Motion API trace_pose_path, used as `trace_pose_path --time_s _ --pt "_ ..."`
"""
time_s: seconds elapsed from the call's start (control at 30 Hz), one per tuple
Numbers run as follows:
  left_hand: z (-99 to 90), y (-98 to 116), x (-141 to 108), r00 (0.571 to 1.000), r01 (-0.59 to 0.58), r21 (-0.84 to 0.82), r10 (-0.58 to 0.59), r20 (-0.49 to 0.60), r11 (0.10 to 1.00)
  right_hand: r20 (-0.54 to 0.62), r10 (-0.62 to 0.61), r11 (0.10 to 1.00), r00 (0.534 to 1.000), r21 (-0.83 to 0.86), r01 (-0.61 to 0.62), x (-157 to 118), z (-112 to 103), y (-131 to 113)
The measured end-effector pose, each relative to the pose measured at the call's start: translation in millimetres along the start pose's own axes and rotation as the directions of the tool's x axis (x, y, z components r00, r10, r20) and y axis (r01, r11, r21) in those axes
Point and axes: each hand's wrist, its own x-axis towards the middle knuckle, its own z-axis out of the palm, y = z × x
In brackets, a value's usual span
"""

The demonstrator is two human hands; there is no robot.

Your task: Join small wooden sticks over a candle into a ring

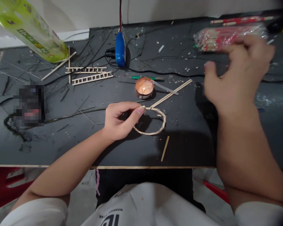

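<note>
My left hand (124,119) pinches the upper left rim of a ring (164,121) made of short pale stick pieces. From the top of the ring two long pale sticks (179,91) run up to the right. My right hand (238,69) is raised at the right with fingers spread, its fingertips over the front edge of a clear plastic pack of red and white sticks (226,35). Behind the ring stands a small round tin with a lit flame (144,88). One loose short stick (165,148) lies in front of the ring.
A tilted green bottle (35,34) is at the back left. Two small ladder-like stick pieces (91,78) lie near a blue device (120,50) with cables. A green-handled tool (146,78) lies behind the tin. Thin twigs and scraps are scattered on the dark table (191,150).
</note>
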Motion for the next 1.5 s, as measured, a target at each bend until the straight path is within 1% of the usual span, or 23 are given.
trace_pose_path --time_s 0.03,0.07,0.13,0.17,0.2,0.23,0.27,0.3,0.33,0.37,0.4,0.43,0.47,0.53,0.63,0.77,0.83,0.97,1.2,1.3,1.4,1.5 --pt "0.1 -0.5 -0.3 1.000 0.020 -0.017 -0.020 -0.003 1.000 0.013 0.005 0.999 1.000 -0.037 -0.004 -1.8 -2.4 -4.4" --pt "0.1 -0.8 -0.5 0.999 0.037 -0.029 -0.037 -0.005 0.999 0.043 -0.041 0.999 0.998 0.013 0.040 -4.5 -5.5 -11.6" --pt "0.1 -1.1 -0.7 0.998 0.055 -0.041 -0.055 -0.010 0.998 -0.017 -0.159 0.959 0.987 0.236 0.159 -11.7 -13.0 -31.6" --pt "0.1 -1.2 -0.6 0.998 0.060 -0.042 -0.060 -0.013 0.997 -0.041 -0.156 0.914 0.987 0.374 0.160 -16.0 -16.8 -42.7" --pt "0.2 -1.3 -0.4 0.998 0.062 -0.041 -0.063 -0.018 0.997 0.006 -0.153 0.851 0.988 0.510 0.129 -20.5 -20.2 -53.4" --pt "0.3 -1.4 -0.2 0.997 0.064 -0.039 -0.065 -0.027 0.997 0.081 -0.174 0.770 0.981 0.633 0.085 -25.0 -23.2 -62.9" --pt "0.5 -1.5 0.1 0.997 0.068 -0.036 -0.070 -0.039 0.997 0.176 -0.193 0.691 0.965 0.723 0.006 -29.4 -25.6 -70.8" --pt "0.7 -1.8 0.3 0.996 0.074 -0.032 -0.075 -0.050 0.997 0.295 -0.230 0.628 0.927 0.773 -0.090 -33.5 -27.4 -77.0" --pt "0.9 -2.0 0.5 0.995 0.081 -0.027 -0.083 -0.061 0.996 0.381 -0.271 0.589 0.884 0.792 -0.160 -37.1 -28.7 -81.5" --pt "1.2 -2.2 0.7 0.993 0.091 -0.025 -0.092 -0.069 0.996 0.447 -0.304 0.578 0.841 0.789 -0.210 -40.2 -29.3 -84.7" --pt "1.4 -2.4 0.9 0.992 0.102 -0.025 -0.103 -0.074 0.995 0.491 -0.325 0.583 0.808 0.777 -0.238 -42.8 -29.5 -86.7" --pt "1.7 -2.4 1.1 0.990 0.114 -0.027 -0.116 -0.075 0.993 0.512 -0.332 0.596 0.792 0.765 -0.245 -44.8 -29.3 -88.1" --pt "2.0 -2.3 1.3 0.989 0.127 -0.032 -0.129 -0.072 0.991 0.522 -0.329 0.610 0.787 0.754 -0.244 -46.4 -28.8 -89.1" --pt "2.6 -1.7 1.6 0.986 0.153 -0.053 -0.156 -0.063 0.987 0.520 -0.308 0.617 0.797 0.747 -0.249 -48.5 -27.4 -90.5" --pt "3.2 -0.1 2.4 0.980 0.189 -0.102 -0.195 -0.048 0.977 0.523 -0.269 0.599 0.809 0.748 -0.285 -50.0 -26.0 -91.9" --pt "3.0 1.2 3.4 0.964 0.261 -0.132 -0.265 -0.012 0.956 0.533 -0.221 0.571 0.817 0.749 -0.335 -51.4 -25.3 -92.5" --pt "2.8 1.4 3.5 0.956 0.293 -0.139 -0.293 0.016 0.946 0.539 -0.211 0.571 0.816 0.745 -0.344 -51.8 -25.0 -92.6" --pt "2.6 1.7 3.1 0.945 0.325 -0.145 -0.318 0.070 0.934 0.541 -0.208 0.581 0.815 0.739 -0.342 -51.9 -24.6 -92.7" --pt "2.5 3.7 4.2 0.940 0.341 -0.166 -0.336 0.055 0.925 0.539 -0.217 0.576 0.814 0.744 -0.339 -50.4 -24.1 -91.7" --pt "2.5 4.0 5.1 0.933 0.358 -0.201 -0.359 0.031 0.912 0.563 -0.226 0.534 0.795 0.754 -0.382 -48.5 -22.5 -90.9" --pt "2.2 3.2 5.7 0.926 0.369 -0.226 -0.377 0.008 0.901 0.605 -0.247 0.467 0.757 0.759 -0.454 -45.7 -20.9 -89.4" --pt "1.4 2.0 6.7 0.924 0.372 -0.242 -0.383 0.002 0.896 0.626 -0.273 0.436 0.731 0.758 -0.486 -43.1 -20.6 -88.1"
